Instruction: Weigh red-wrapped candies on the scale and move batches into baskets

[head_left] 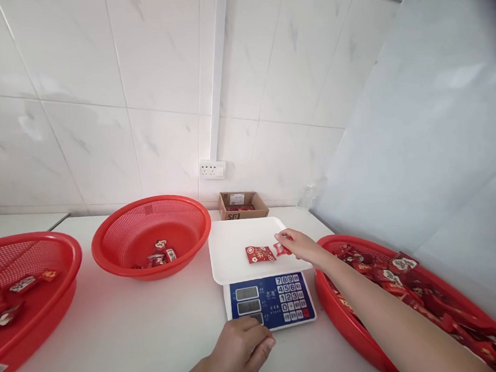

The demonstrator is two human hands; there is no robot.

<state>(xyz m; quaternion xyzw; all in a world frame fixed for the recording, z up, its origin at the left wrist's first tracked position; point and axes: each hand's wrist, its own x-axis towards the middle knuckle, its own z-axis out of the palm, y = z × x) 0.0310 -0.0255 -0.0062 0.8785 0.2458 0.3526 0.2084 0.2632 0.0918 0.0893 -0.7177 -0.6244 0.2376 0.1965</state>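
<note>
Over the white tray [231, 239] of a digital scale, my right hand [294, 244] pinches a small red packet [282, 248]. Just left of it, a larger red packet [260, 254] with pale printing lies flat on the tray. My left hand [242, 348] is curled closed at the front edge of the scale's blue keypad panel [270, 302], partly covering the lowest display; nothing shows in its fingers. The display digits are too faint to read. To the right, beneath my right forearm, a red basket [326, 283] holds many red packets [386, 281].
A red mesh basket [117, 232] with several packets stands left of the scale. Another red basket [65, 283] is at the far left, also holding packets. Behind the scale sits an open cardboard box [250, 213]. A wall socket [212, 169] is above it on the tiled wall.
</note>
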